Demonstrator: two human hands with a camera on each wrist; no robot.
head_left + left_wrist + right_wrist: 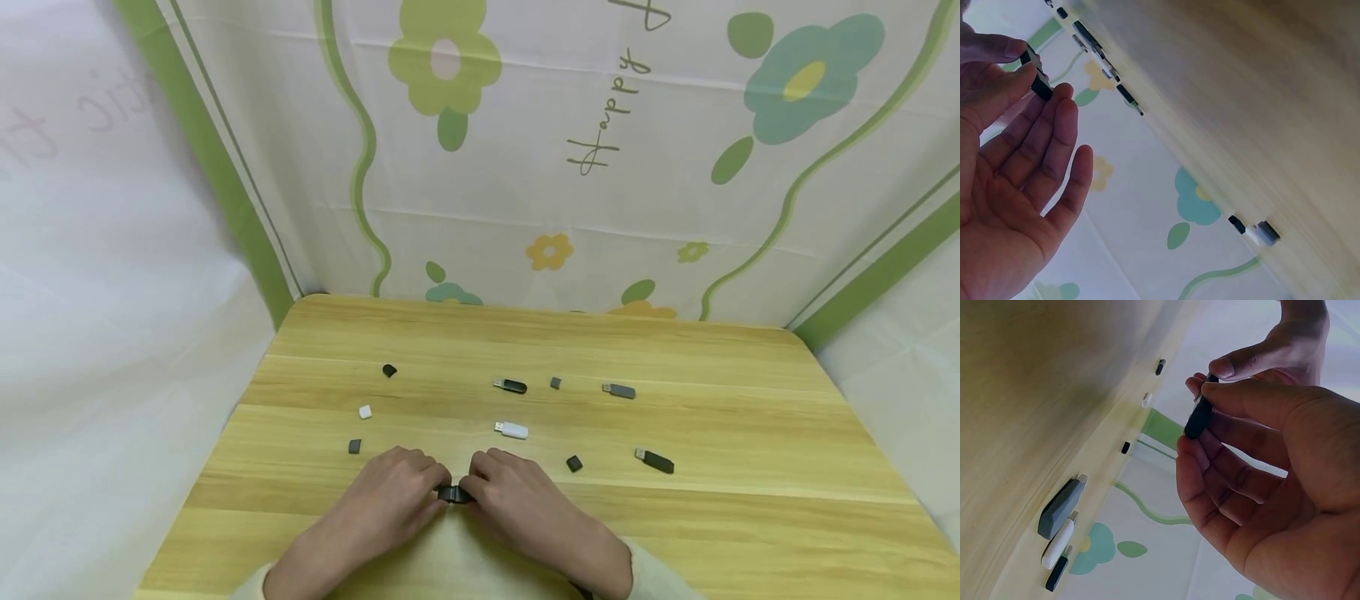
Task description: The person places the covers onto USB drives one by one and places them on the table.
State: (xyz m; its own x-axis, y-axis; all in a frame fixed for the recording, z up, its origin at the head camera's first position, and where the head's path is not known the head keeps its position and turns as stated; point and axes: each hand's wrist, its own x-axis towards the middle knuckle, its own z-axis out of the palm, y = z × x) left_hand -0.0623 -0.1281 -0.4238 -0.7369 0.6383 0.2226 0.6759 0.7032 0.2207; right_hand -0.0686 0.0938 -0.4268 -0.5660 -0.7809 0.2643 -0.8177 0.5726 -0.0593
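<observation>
- A black plastic stick (453, 494) is pinched at opposite ends by left hand (393, 497) and right hand (519, 502), presumably for steadiness.
- Beyond it, a white plastic USB stick (514, 431) is laid uncapped.

L hand (393, 493), R hand (517, 500) – both pinching.

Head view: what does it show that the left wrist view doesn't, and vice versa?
Only the head view shows the "Happy" lettering and large yellow-green flower.

Only the left wrist view shows the palm of the left hand.

Both show that hand and the right hand holding a small black object, the wooden table and the flowered cloth.
</observation>
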